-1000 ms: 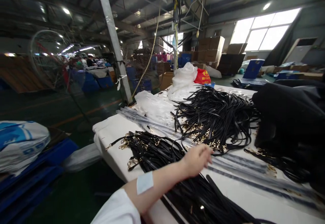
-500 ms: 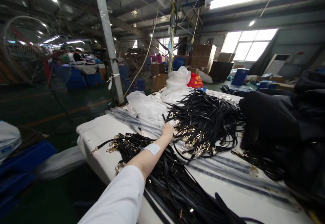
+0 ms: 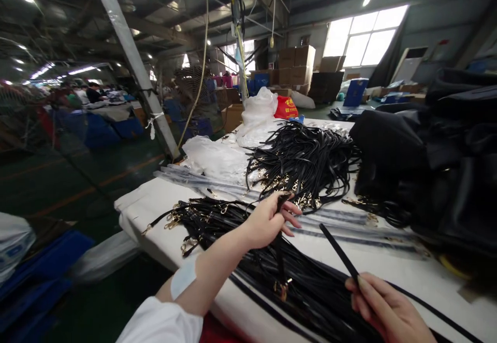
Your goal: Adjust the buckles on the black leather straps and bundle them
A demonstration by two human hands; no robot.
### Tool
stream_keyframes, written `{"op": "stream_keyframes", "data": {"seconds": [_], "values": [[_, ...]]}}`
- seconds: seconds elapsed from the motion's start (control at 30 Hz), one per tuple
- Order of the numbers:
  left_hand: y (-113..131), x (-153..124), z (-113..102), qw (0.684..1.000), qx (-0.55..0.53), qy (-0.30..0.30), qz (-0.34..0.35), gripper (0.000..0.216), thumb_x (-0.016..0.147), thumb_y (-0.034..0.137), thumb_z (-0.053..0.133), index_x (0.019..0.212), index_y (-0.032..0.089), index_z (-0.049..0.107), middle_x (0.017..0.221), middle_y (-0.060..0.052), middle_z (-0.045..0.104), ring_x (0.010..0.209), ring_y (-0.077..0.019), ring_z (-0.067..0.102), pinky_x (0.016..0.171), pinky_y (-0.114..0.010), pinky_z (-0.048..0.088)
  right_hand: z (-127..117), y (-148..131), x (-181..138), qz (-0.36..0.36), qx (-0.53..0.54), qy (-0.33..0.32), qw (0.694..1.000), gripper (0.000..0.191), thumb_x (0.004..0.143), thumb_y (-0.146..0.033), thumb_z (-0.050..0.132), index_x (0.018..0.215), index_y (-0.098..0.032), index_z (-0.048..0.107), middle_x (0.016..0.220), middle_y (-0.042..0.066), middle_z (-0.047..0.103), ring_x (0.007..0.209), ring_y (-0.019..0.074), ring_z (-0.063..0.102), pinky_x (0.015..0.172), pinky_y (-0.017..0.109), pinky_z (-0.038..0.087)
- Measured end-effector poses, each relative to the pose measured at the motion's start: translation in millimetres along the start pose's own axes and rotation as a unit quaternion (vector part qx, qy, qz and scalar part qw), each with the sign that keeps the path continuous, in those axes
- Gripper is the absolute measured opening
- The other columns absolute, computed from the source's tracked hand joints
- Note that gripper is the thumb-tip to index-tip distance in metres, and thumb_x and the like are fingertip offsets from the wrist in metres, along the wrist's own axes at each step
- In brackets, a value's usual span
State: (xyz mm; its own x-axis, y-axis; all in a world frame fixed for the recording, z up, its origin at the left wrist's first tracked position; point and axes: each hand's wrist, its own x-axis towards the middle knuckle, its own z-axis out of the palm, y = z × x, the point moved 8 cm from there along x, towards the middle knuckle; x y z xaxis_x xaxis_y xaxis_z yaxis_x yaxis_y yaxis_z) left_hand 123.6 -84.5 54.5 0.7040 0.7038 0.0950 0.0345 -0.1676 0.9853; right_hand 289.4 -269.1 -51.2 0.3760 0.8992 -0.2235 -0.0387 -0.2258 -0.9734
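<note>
My left hand (image 3: pixel 269 221) pinches a black strap (image 3: pixel 280 249) near its top end; the strap hangs down to a gold clasp (image 3: pixel 280 288) over the near pile of black straps (image 3: pixel 248 244). At the lower right, my right hand (image 3: pixel 388 312) is closed on the end of another black strap (image 3: pixel 338 251) that points up and to the left. A second, tangled heap of black straps with gold clasps (image 3: pixel 306 161) lies farther back on the white table (image 3: pixel 163 213).
Black bags or fabric (image 3: pixel 427 151) are heaped on the table's right side. White plastic bags (image 3: pixel 217 159) and a red bag (image 3: pixel 286 109) sit at the far end. Clear sleeves (image 3: pixel 202 180) cross the table. A slanted pole (image 3: pixel 132 68), fans and cartons stand beyond.
My left hand reached out to the far heap, then drew back holding a strap by its end. My right hand has come into view holding another strap.
</note>
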Motion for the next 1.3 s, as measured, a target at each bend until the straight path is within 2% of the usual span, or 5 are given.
{"op": "stream_keyframes", "data": {"seconds": [0.3,0.6,0.83,1.1,1.3], "values": [[-8.4,-37.9,70.4,0.973,-0.212,-0.020,-0.087,0.025,0.063,0.021,0.053,0.087,0.015,0.055,0.064,-0.001,0.062,0.046,-0.0056,0.030,0.043,-0.021,0.016,24.0,-11.0,-2.9,-0.008,0.028,-0.064,0.997,0.053,0.081,-0.068,0.065,0.083,-0.016,0.070,0.056,-0.001,0.052,0.053,0.0111,0.039,0.050,0.024,0.028],[5.6,-30.6,65.0,0.996,-0.085,0.016,-0.007,0.060,0.087,0.071,0.052,0.074,0.014,0.063,0.060,-0.002,0.054,0.055,-0.0106,0.043,0.049,-0.024,0.024,15.9,-22.0,-10.4,-0.014,0.060,-0.033,0.998,0.051,0.079,-0.066,0.067,0.076,-0.016,0.069,0.052,-0.003,0.048,0.051,0.0097,0.037,0.051,0.024,0.027],[4.9,-27.6,60.5,0.994,-0.108,0.021,-0.005,0.053,0.085,0.067,0.059,0.071,0.016,0.058,0.058,0.003,0.047,0.053,-0.0083,0.038,0.053,-0.022,0.029,15.2,-23.8,-9.7,-0.019,0.042,-0.042,0.998,0.051,0.081,-0.067,0.065,0.075,-0.016,0.068,0.053,-0.003,0.049,0.051,0.0105,0.036,0.051,0.026,0.027],[40.8,-29.7,45.8,0.990,0.113,-0.016,0.086,0.025,0.080,0.041,0.075,0.091,0.018,0.079,0.086,-0.005,0.075,0.080,-0.0183,0.065,0.076,-0.025,0.046,10.2,-17.3,-6.0,-0.024,0.020,-0.085,0.996,0.054,0.083,-0.068,0.062,0.078,-0.015,0.072,0.055,-0.001,0.050,0.050,0.0089,0.036,0.049,0.023,0.025],[43.2,-27.8,26.7,0.984,0.168,0.008,0.066,0.030,0.067,0.040,0.087,0.082,0.015,0.079,0.072,-0.003,0.072,0.068,-0.0148,0.060,0.066,-0.024,0.042,8.3,-15.0,-5.3,-0.020,-0.005,-0.102,0.995,0.057,0.083,-0.069,0.061,0.077,-0.014,0.072,0.056,0.000,0.051,0.051,0.0089,0.035,0.049,0.024,0.024]]}}
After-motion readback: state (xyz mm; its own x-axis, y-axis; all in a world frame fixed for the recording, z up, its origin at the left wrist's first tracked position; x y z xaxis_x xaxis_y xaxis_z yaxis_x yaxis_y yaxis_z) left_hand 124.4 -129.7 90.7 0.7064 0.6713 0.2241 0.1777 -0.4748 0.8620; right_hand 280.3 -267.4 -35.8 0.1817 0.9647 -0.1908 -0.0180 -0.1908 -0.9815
